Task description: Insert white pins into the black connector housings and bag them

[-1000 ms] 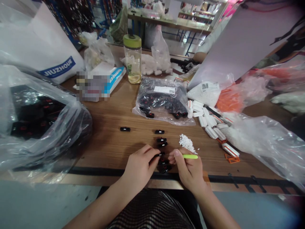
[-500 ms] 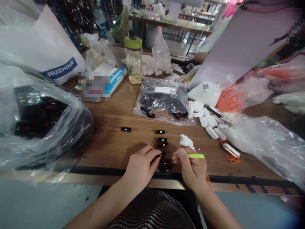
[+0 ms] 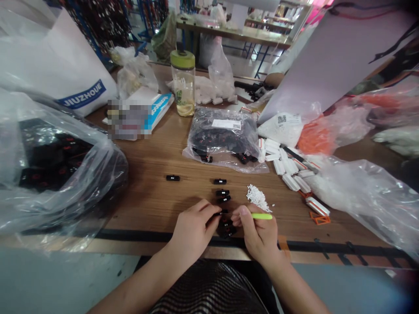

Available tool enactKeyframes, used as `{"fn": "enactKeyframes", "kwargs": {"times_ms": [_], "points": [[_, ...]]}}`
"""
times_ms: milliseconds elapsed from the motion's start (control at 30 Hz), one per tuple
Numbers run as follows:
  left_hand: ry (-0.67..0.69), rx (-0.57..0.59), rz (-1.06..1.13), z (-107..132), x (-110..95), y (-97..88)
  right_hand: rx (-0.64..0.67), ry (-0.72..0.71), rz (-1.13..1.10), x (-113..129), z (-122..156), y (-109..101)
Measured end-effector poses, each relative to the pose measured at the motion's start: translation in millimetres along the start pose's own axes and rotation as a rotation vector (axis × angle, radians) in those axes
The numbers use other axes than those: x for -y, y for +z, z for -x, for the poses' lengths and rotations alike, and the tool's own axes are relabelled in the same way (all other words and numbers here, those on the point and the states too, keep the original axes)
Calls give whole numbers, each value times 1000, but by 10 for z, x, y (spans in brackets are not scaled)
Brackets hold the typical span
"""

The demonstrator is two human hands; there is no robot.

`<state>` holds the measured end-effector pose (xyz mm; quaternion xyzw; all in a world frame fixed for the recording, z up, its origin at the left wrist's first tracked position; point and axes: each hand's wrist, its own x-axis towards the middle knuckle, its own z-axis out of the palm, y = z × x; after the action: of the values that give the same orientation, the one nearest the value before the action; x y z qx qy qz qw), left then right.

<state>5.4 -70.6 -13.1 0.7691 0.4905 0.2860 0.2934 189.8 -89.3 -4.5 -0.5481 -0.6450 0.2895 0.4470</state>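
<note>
My left hand (image 3: 193, 227) pinches a small black plastic part (image 3: 221, 213) near the front edge of the wooden table (image 3: 153, 187). Facing it, my right hand (image 3: 257, 233) is closed around a thin tool with a green handle (image 3: 262, 216), its tip at the part. Several more black parts (image 3: 222, 195) lie in a line just beyond and under my hands, and one black part (image 3: 172, 178) lies alone to the left. A small heap of white pieces (image 3: 257, 196) sits right of the line.
A clear bag of black parts (image 3: 224, 137) lies mid-table, a big plastic bag (image 3: 55, 170) at left, white clips (image 3: 290, 168) and more bags (image 3: 363, 192) at right. A bottle with a green lid (image 3: 182, 80) and a blue-white box (image 3: 153, 109) stand behind.
My right hand drew a little to the right with the green tool, then came back to the black part. My left hand stayed put.
</note>
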Motion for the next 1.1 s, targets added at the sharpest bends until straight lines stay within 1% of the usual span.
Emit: {"fn": "enactKeyframes", "kwargs": {"times_ms": [133, 267, 333, 400, 500, 567, 667, 767, 833, 900, 1000, 1100], "points": [[-4, 7, 7, 13, -8, 8, 26, -37, 57, 13, -15, -2], [-17, 12, 30, 19, -7, 10, 119, -117, 198, 70, -38, -4], [-22, 11, 35, 15, -6, 5, 148, -132, 222, 92, -44, -10], [-22, 8, 27, 9, -6, 0, 97, -95, 160, 92, -50, -34], [-11, 12, 22, 9, -7, 0, -76, 22, 48, 50, -90, -112], [-9, 17, 30, 19, -11, -2, -144, 76, 54, 1, -148, -169], [-21, 43, 39, 41, -27, -42, -131, 120, 112, -81, -244, -208], [-22, 76, 83, 29, -44, -153, -102, 133, 112, -146, -287, -173], [-18, 78, 105, -20, -44, -242, -89, 132, 90, -169, -278, -130], [-11, 73, 68, -97, -33, -306, -76, 126, 79, -176, -251, -91], [14, 95, -55, -207, -10, -313, -53, 98, 104, -165, -213, -50], [60, 134, -154, -252, 15, -244, -22, 68, 107, -148, -197, -22]]}}
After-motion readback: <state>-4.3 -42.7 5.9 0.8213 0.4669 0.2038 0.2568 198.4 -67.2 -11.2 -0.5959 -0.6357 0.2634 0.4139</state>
